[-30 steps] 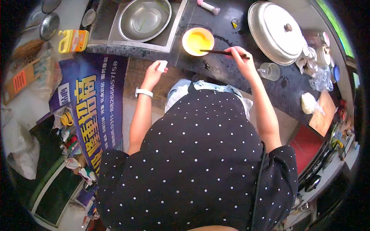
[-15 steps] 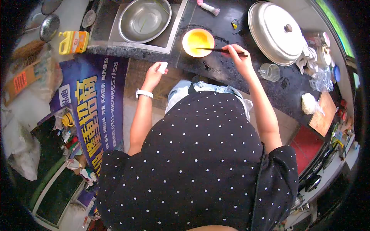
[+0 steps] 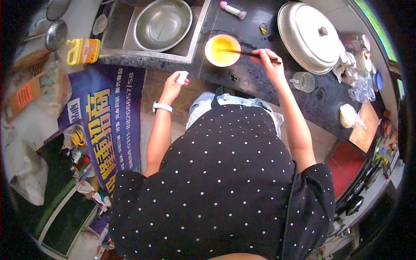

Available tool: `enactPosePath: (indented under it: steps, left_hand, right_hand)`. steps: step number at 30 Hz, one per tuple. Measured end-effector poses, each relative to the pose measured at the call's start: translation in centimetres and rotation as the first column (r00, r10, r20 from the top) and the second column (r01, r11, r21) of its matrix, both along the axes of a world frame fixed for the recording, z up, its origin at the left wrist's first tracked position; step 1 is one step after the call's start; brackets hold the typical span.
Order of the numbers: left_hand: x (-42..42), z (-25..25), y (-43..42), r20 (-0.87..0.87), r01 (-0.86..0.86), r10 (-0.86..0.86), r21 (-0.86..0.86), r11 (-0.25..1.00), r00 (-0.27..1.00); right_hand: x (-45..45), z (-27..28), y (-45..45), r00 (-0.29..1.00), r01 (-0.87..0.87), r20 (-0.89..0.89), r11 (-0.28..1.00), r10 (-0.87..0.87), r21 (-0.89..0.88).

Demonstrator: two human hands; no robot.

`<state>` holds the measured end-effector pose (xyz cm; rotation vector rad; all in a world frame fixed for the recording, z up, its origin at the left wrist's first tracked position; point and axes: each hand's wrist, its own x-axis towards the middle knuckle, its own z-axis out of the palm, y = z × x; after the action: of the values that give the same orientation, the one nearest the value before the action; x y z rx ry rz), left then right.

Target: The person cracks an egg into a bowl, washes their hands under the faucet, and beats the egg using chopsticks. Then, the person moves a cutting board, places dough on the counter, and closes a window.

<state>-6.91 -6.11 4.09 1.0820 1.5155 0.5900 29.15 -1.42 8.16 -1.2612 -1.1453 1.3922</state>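
Observation:
A small bowl (image 3: 211,60) of yellow-orange liquid, like beaten egg, stands on the dark counter near its front edge. My right hand (image 3: 271,65) is closed around dark chopsticks (image 3: 247,53), whose tips dip into the liquid. To the left of the bowl and in front of the counter edge, my left hand (image 3: 173,84) pinches a small white object (image 3: 182,77), too small to name surely. A white band sits on my left wrist. Just right of my right hand stands a clear glass mug (image 3: 303,82).
A steel basin (image 3: 163,26) sits in the sink at the upper left, beside a yellow jug (image 3: 83,51). Toward the right are a large metal lid (image 3: 310,37), a plastic bag (image 3: 362,89) and a wooden board (image 3: 364,126). A pink-ended brush (image 3: 233,10) lies behind the bowl.
The chopsticks have shifted within the bowl, and the liquid's surface pattern has changed. My right hand has moved slightly. My left hand keeps its hold on the white object.

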Motion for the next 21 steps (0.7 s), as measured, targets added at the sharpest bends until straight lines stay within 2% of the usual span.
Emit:
enactPosePath:
  steps: [1, 4, 5, 8, 9, 12, 13, 16, 17, 20, 21]
  left_hand:
    - [-0.2, -0.5, 0.0, 0.011, -0.004, 0.004, 0.007, 1.0, 1.0]
    - [-0.3, -0.2, 0.0, 0.035, -0.007, 0.006, 0.029, 1.0, 0.999]
    - [-0.2, 0.1, 0.0, 0.023, 0.002, -0.003, 0.026, 1.0, 1.0]
    - [0.0, 0.6, 0.0, -0.002, 0.019, -0.019, 0.013, 1.0, 1.0]
    - [0.0, 0.6, 0.1, -0.01, 0.007, -0.007, 0.009, 1.0, 1.0]
    - [-0.3, 0.2, -0.2, 0.006, 0.008, -0.008, 0.025, 1.0, 1.0]
    - [-0.4, 0.1, -0.3, 0.018, 0.018, -0.018, 0.035, 0.999, 1.0]
    - [-0.7, -0.2, -0.3, 0.0, 0.008, -0.008, 0.025, 1.0, 1.0]
    - [-0.6, 0.0, -0.3, 0.009, 0.004, -0.004, 0.027, 1.0, 1.0]
    - [-0.7, 0.5, -0.3, 0.016, -0.001, 0.0, 0.025, 1.0, 1.0]
    - [-0.7, 0.4, -0.2, 0.014, 0.005, -0.005, 0.021, 1.0, 1.0]
  right_hand:
    - [-0.2, 0.4, 0.0, 0.991, 0.114, 0.069, 0.991, -0.119, 0.075]
    - [0.7, -1.2, 0.0, 0.994, 0.064, 0.097, 0.996, -0.058, -0.066]
    - [0.6, -0.8, 0.0, 0.995, -0.053, 0.087, 0.998, 0.057, -0.044]
    - [0.0, 0.3, 0.0, 0.998, 0.048, -0.03, 0.998, -0.049, -0.043]
    - [-0.3, 0.5, 0.0, 0.989, 0.149, 0.01, 0.988, -0.149, 0.044]
    - [0.6, -0.7, 0.2, 0.997, -0.04, 0.059, 0.994, 0.046, -0.103]
    - [0.7, -1.1, 0.0, 0.994, -0.091, 0.046, 0.991, 0.096, -0.095]
    - [-0.1, -0.3, -0.1, 0.987, 0.159, 0.015, 0.987, -0.16, 0.037]
    - [0.2, -0.4, -0.1, 0.987, 0.151, 0.054, 0.989, -0.151, -0.003]
    - [0.6, -0.5, -0.3, 0.997, -0.078, -0.006, 0.988, 0.078, -0.132]
    - [0.6, -0.5, -0.2, 1.0, -0.016, 0.025, 0.995, 0.018, -0.101]
